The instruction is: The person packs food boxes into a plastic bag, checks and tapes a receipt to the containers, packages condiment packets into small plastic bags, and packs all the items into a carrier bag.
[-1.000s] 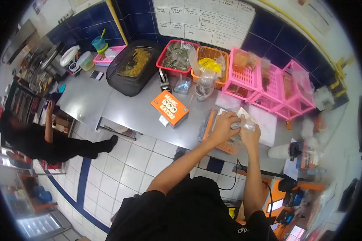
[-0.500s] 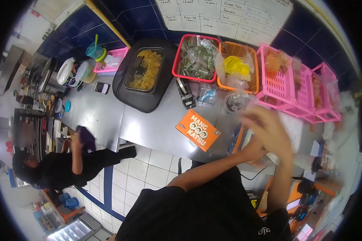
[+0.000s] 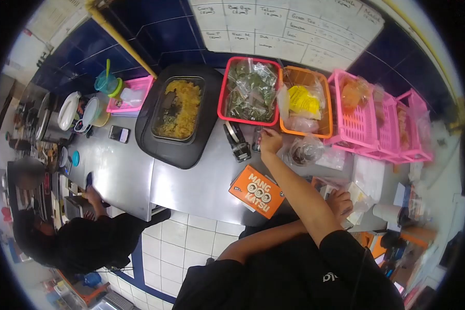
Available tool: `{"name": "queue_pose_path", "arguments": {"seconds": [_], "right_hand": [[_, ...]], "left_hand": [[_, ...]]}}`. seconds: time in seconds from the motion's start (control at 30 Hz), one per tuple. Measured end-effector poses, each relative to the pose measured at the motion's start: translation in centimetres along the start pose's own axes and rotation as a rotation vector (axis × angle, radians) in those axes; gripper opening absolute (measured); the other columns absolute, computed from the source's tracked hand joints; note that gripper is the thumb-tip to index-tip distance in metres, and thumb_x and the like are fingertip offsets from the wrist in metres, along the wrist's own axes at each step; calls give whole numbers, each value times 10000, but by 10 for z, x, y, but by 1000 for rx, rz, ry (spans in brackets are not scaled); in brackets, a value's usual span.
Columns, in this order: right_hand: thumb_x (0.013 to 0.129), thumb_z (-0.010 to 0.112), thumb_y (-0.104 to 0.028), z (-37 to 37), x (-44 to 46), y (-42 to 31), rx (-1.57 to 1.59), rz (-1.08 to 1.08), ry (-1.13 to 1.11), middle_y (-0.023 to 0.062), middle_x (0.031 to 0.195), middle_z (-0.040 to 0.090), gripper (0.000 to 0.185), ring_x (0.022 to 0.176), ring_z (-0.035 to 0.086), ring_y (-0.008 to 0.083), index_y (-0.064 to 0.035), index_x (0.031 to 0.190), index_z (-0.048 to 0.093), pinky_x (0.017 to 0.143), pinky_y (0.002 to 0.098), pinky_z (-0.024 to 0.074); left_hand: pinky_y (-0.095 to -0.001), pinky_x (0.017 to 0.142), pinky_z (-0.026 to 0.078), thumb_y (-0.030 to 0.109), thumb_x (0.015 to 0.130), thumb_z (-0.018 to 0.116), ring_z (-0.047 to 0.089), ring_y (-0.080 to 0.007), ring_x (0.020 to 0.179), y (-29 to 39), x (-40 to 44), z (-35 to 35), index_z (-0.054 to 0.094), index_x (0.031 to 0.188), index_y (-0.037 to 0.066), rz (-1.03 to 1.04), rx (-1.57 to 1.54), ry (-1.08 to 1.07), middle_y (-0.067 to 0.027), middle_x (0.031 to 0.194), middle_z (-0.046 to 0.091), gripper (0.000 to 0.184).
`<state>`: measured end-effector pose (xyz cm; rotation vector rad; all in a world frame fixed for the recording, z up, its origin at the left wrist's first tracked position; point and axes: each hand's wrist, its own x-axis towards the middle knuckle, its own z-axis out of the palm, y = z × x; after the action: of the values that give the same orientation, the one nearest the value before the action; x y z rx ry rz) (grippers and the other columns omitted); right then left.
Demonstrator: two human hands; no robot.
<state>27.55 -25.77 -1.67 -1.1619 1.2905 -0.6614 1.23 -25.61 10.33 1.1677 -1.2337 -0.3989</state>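
My right hand (image 3: 271, 142) reaches across to the small clear container (image 3: 257, 138) beside the black tape dispenser (image 3: 237, 142). Its fingers are closed there, and what they pinch is hidden. Crossing beneath that arm, my left hand (image 3: 340, 204) rests at the counter's front edge with curled fingers, next to clear plastic (image 3: 361, 207); what it grips cannot be made out. Between my arms and the dispenser lies an orange box (image 3: 257, 191) with white lettering. A clear bag with dark contents (image 3: 306, 151) stands right of my right hand.
Along the wall stand a black tray with yellow food (image 3: 178, 109), a red basket of leafy packets (image 3: 250, 91), an orange basket (image 3: 325, 116) and pink baskets (image 3: 369, 119). A phone (image 3: 119, 134) lies left. Another person (image 3: 82, 240) works at the far left.
My hands were together over the plastic on the right. My right hand has moved away left to the small container; my left hand stays near the front edge. The view has shifted.
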Motion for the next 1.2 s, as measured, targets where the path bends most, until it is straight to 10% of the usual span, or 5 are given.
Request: {"name": "queue_pose_path", "arguments": {"seconds": [0.37,0.57,0.7,0.87,1.2], "right_hand": [[893,755,-94,-40,-77,-45,-1,-631,-131,70,854,712,122,756,686,146,-39,1002,751,671,289,563],[920,716,-56,-199,-196,-254,202,-870,-1024,61,985,707,104,895,671,169,-42,1022,703,720,303,518],[946,696,-37,-314,-168,-285,-38,-490,-776,62,999,698,106,841,667,127,7,1042,685,707,266,525],[977,680,-86,-376,-113,-235,25,-162,-612,38,968,675,135,845,671,117,-2,1082,670,723,246,542],[915,764,-131,-477,-41,-172,-231,-15,-599,15,865,712,131,807,672,95,-46,1000,712,682,261,539]], "left_hand": [[-464,795,440,75,681,798,560,-362,913,-7,2,0,664,864,26,34,56,-51,-132,923,614,232],[-475,815,462,57,742,753,581,-376,941,17,2,-13,684,944,-6,-72,130,-194,-166,981,645,222],[-470,942,458,52,771,704,583,-372,1076,9,-33,-13,665,1073,-27,-507,-559,-119,-169,1102,647,315],[-444,943,495,-9,709,691,631,-345,1033,35,-9,-10,667,1080,-13,-127,379,-175,-155,1242,607,372],[-391,953,524,-17,724,809,614,-315,1173,45,-5,-3,712,1090,-4,-87,340,-147,-154,1439,534,379]]}}
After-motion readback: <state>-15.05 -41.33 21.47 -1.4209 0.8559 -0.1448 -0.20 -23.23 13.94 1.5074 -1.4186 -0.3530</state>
